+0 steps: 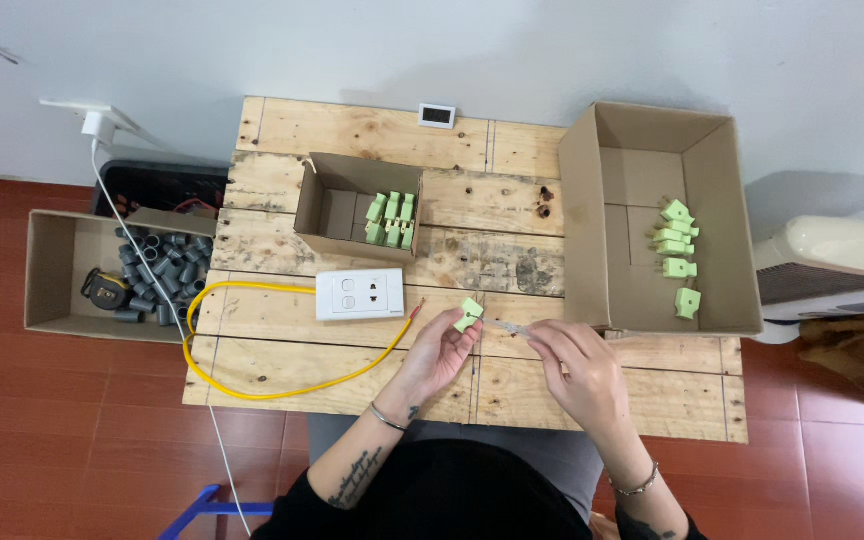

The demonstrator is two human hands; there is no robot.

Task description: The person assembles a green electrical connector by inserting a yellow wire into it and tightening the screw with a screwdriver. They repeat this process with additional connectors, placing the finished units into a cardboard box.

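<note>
The left hand (439,352) pinches one small green connector block (469,314) between thumb and fingertips, holding it just above the wooden table (352,370), near the table's middle. The right hand (580,370) is closed around a thin screwdriver (508,326); its long axis lies roughly level across the view and its tip points left, meeting the block.

Two open cardboard boxes stand on the table. The small box (324,195) behind the hands holds a tight cluster of about six green blocks (392,220). The large box (622,180) at the right holds about five more green blocks (678,255), loosely strung front to back.

One white socket plate (359,294) lies just left of the held block, with one yellow cable (252,390) looping from it. A third box (52,270) on the floor at the left holds many grey fittings (157,275), too many to count, and one tape measure (105,288).
</note>
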